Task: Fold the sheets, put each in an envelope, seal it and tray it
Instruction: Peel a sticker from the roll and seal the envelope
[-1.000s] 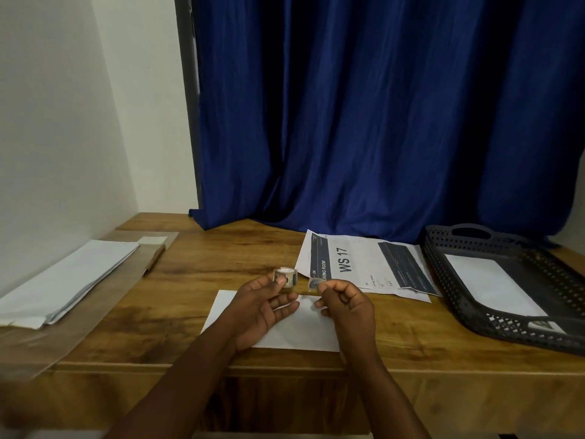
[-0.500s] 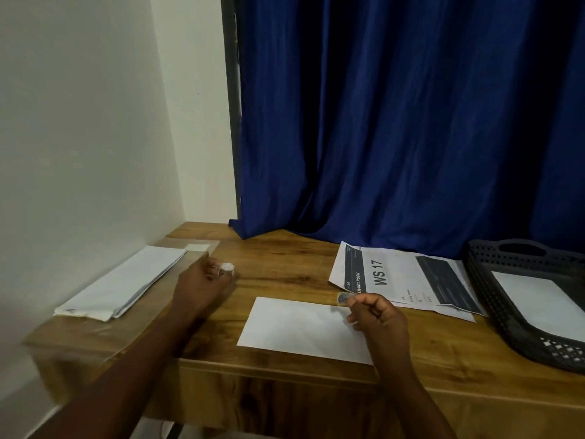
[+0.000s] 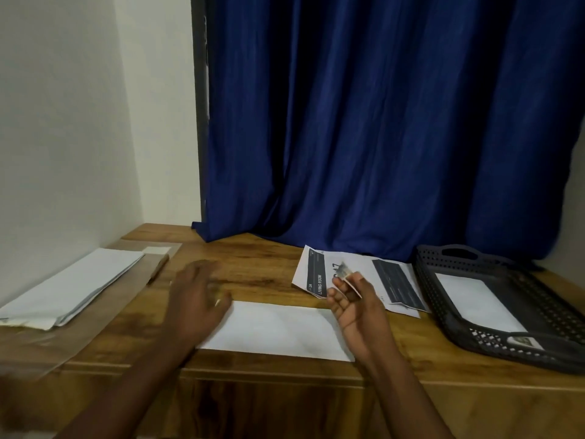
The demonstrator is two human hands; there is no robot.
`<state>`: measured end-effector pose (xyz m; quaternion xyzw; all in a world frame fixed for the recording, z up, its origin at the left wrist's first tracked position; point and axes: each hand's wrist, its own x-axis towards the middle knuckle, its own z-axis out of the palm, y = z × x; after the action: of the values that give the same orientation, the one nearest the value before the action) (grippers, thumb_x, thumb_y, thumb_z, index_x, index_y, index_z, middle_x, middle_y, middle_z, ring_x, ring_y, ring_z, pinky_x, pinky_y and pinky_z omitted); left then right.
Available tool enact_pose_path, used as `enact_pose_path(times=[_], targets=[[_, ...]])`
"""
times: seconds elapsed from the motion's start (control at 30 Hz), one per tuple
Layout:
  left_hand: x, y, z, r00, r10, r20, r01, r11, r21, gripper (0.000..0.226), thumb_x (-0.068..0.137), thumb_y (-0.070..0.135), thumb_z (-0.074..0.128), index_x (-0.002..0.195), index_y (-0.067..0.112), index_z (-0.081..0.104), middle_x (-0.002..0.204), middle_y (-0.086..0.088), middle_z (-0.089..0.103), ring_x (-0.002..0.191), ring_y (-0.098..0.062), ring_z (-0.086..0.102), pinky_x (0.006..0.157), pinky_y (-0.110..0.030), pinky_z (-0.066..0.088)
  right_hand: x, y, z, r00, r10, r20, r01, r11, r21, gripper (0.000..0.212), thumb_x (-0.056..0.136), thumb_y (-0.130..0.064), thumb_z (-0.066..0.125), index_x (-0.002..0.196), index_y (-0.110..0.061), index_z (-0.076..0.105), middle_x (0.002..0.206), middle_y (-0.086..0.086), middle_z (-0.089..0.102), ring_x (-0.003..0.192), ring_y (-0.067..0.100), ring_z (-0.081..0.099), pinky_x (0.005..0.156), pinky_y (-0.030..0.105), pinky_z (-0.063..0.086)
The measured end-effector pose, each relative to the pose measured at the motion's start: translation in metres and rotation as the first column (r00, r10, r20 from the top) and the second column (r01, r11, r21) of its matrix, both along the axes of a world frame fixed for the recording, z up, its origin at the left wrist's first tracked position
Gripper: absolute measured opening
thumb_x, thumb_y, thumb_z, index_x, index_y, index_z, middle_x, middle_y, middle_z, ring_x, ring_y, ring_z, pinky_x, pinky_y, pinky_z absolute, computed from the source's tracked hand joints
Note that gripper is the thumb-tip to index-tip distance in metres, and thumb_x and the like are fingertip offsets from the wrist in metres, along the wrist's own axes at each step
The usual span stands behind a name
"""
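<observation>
A white envelope (image 3: 278,331) lies flat near the front edge of the wooden table (image 3: 259,274). My right hand (image 3: 357,308) hovers over its right end and pinches a small piece of sticker or tape (image 3: 343,274) between thumb and fingertips. My left hand (image 3: 196,299) is blurred, fingers spread, just above the envelope's left end and holds nothing I can see. Printed sheets (image 3: 364,280) lie behind the envelope. A black perforated tray (image 3: 493,340) at the right holds one white envelope (image 3: 474,299).
A stack of white envelopes (image 3: 69,286) lies on a clear plastic wrapper at the left, by the white wall. A blue curtain (image 3: 380,128) hangs behind the table. The tape roll is out of sight.
My left hand set the small tape roll off to the left and has swung back toward the envelope, empty. My right hand lifted a little with the torn piece still pinched.
</observation>
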<state>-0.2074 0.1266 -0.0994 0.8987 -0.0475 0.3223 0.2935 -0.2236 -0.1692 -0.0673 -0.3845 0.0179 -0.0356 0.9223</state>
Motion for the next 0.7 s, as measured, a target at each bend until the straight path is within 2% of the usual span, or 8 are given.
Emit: enact_pose_path(times=[0.07,0.13,0.2,0.27,0.33,0.4,0.53,0.7], targets=[[-0.008,-0.034,-0.005,0.970,-0.235,-0.068,0.236,0.972,0.006,0.054,0.083,0.055,0.061,0.130,0.029,0.062,0.134,0.004,0.058,0.127,-0.015,0.050,0.107,-0.040,0.042,0.004,-0.013,0.017,1.000,0.030,-0.003,-0.030,0.980,-0.198,0.020,0.098,-0.025,0.062,0.109,-0.008,0.067,0.095,0.014,0.076,0.082,0.026,0.070,0.081,0.040,0.058],[-0.012,-0.065,-0.008,0.925,-0.354,-0.139,0.367,0.927,0.078,0.048,0.086,0.057,0.064,0.129,0.036,0.062,0.137,0.017,0.054,0.131,-0.002,0.043,0.111,-0.034,0.039,0.011,-0.024,0.029,0.999,0.039,-0.021,-0.044,0.823,-0.566,0.021,0.093,-0.029,0.069,0.105,-0.012,0.071,0.096,0.009,0.078,0.083,0.027,0.073,0.085,0.042,0.059],[-0.013,-0.093,-0.008,0.901,-0.384,-0.200,0.416,0.897,0.153,0.050,0.089,0.061,0.059,0.133,0.037,0.058,0.142,0.022,0.050,0.134,0.000,0.040,0.114,-0.030,0.036,0.019,-0.036,0.035,0.998,0.061,-0.014,-0.042,0.496,-0.867,0.023,0.085,-0.034,0.078,0.095,-0.014,0.075,0.093,0.003,0.078,0.087,0.025,0.074,0.087,0.042,0.060],[-0.011,-0.113,-0.008,0.883,-0.370,-0.287,0.435,0.875,0.211,0.053,0.092,0.062,0.054,0.139,0.038,0.053,0.147,0.021,0.047,0.136,-0.003,0.039,0.115,-0.030,0.033,0.029,-0.044,0.036,0.992,0.124,-0.026,-0.046,0.164,-0.985,0.021,0.081,-0.037,0.082,0.086,-0.018,0.076,0.091,-0.005,0.077,0.088,0.018,0.073,0.085,0.037,0.061],[-0.008,-0.123,-0.012,0.870,-0.347,-0.349,0.444,0.859,0.254,0.053,0.094,0.063,0.050,0.141,0.038,0.051,0.150,0.018,0.046,0.137,-0.006,0.038,0.117,-0.035,0.031,0.041,-0.048,0.032,0.981,0.177,-0.084,-0.072,-0.077,-0.994,0.019,0.080,-0.040,0.082,0.079,-0.022,0.076,0.089,-0.010,0.076,0.089,0.014,0.071,0.086,0.036,0.060],[-0.008,-0.125,-0.020,0.874,-0.331,-0.356,0.440,0.851,0.287,0.052,0.094,0.063,0.048,0.139,0.037,0.052,0.149,0.018,0.047,0.137,-0.006,0.037,0.118,-0.036,0.027,0.053,-0.047,0.029,0.957,0.246,-0.156,-0.097,-0.235,-0.967,0.018,0.081,-0.041,0.081,0.082,-0.024,0.075,0.090,-0.010,0.075,0.091,0.012,0.069,0.088,0.036,0.059],[-0.011,-0.124,-0.027,0.880,-0.336,-0.334,0.432,0.859,0.274,0.048,0.095,0.062,0.047,0.136,0.038,0.054,0.148,0.019,0.048,0.136,-0.004,0.037,0.120,-0.035,0.026,0.066,-0.033,0.034,0.904,0.340,-0.260,-0.108,-0.408,-0.906,0.015,0.087,-0.032,0.077,0.093,-0.019,0.074,0.093,-0.005,0.072,0.092,0.014,0.067,0.086,0.031,0.055],[-0.015,-0.124,-0.022,0.875,-0.337,-0.349,0.433,0.866,0.250,0.050,0.096,0.060,0.050,0.140,0.037,0.049,0.150,0.016,0.045,0.138,-0.007,0.037,0.120,-0.034,0.025,0.079,-0.017,0.042,0.868,0.358,-0.344,-0.085,-0.575,-0.814,0.006,0.092,-0.025,0.072,0.090,-0.021,0.067,0.101,0.004,0.070,0.100,0.021,0.065,0.090,0.034,0.053]])
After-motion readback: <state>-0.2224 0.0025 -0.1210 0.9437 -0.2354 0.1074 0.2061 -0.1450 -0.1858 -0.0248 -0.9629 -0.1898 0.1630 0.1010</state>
